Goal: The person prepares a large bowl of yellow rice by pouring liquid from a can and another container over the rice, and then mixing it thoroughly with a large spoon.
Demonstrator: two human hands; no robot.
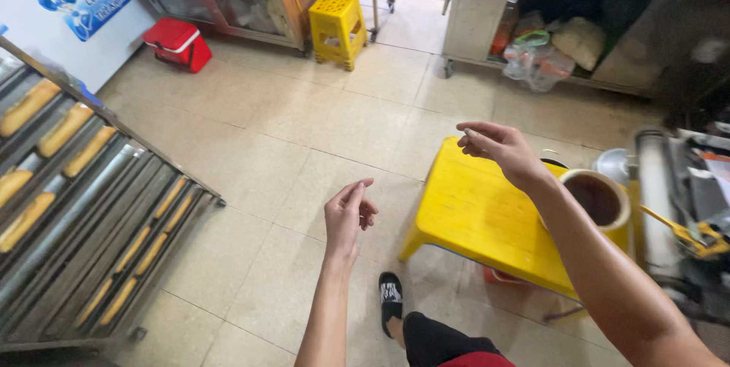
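Above the tiled floor (304, 131), the left hand (348, 211) is hanging loosely open and holding nothing, while the right hand (498, 146), fingers relaxed and equally bare, is hovering over the yellow plastic table (475, 211) just below it, near the brown tub (601, 198).

A blue-and-white rectangular sign (91, 6) is seen on the white cabinet (46, 32), left of the red box (177, 42).
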